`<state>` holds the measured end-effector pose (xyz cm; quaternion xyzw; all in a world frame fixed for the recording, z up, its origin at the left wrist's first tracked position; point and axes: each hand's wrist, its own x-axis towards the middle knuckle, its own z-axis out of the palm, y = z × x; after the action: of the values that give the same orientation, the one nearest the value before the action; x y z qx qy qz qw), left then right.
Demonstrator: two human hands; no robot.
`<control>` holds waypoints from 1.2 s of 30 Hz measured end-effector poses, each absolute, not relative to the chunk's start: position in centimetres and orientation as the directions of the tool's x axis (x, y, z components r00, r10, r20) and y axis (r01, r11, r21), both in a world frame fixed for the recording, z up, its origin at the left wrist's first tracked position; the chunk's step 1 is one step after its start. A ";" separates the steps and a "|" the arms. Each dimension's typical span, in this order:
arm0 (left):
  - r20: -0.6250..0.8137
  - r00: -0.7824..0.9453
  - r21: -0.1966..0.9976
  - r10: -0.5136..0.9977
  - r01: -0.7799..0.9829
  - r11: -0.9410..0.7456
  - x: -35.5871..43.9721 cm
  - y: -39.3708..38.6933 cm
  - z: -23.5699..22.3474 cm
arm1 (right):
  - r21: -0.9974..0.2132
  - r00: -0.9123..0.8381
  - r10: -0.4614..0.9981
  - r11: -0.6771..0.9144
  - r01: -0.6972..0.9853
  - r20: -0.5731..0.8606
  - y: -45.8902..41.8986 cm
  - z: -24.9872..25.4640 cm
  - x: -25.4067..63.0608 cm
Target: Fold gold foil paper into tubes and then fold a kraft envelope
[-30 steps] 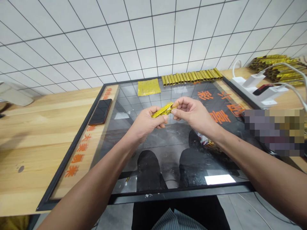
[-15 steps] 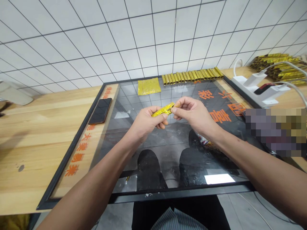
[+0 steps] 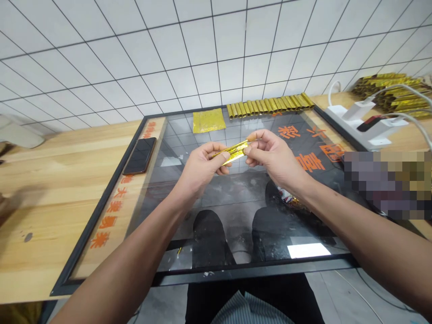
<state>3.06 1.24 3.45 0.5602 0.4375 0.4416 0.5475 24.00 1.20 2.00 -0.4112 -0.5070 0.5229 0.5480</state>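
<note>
Both hands hold a narrow strip of gold foil paper above the glass tabletop, pinching it between thumbs and fingers. My left hand grips its left end, and my right hand pinches its right end. Beyond them, a flat sheet of gold foil lies at the far edge of the glass. Next to it stands a neat row of gold foil rolls. Part of the strip is hidden by my fingers.
A black-framed glass panel with orange characters tops the wooden table, and a black phone lies on its left border. A power strip with cables and a heap of gold rolls sit back right. A pixelated patch covers the right.
Both hands have risen slightly in the view, and the gold strip now slopes up a little more to the right. My grip on it stays the same.
</note>
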 end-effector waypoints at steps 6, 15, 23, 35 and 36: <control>-0.016 0.261 0.999 0.965 0.046 0.004 3.1 1.2 3.3 | -0.980 -0.043 0.989 0.134 -0.144 0.142 1.1 2.1 24.1; -0.032 0.363 0.982 0.931 0.185 -0.038 3.1 1.0 3.0 | -0.974 -0.037 0.973 0.227 -0.006 0.227 1.3 2.2 24.4; 0.091 0.264 0.973 0.960 0.182 -0.142 3.4 0.9 3.2 | -0.951 -0.190 0.947 0.286 0.122 0.260 0.5 2.2 23.6; 0.030 0.163 0.997 0.986 0.062 -0.041 3.3 1.0 3.5 | -0.927 -0.219 0.945 0.292 0.238 0.241 0.1 1.8 23.8; 0.046 0.154 0.995 0.987 0.076 -0.059 3.2 1.0 3.5 | -0.916 -0.224 0.941 0.307 0.257 0.252 0.0 1.7 23.8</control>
<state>3.23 1.04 3.55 0.5692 0.4668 0.4531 0.5028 23.76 0.00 1.70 -0.4416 -0.6785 0.3894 0.4392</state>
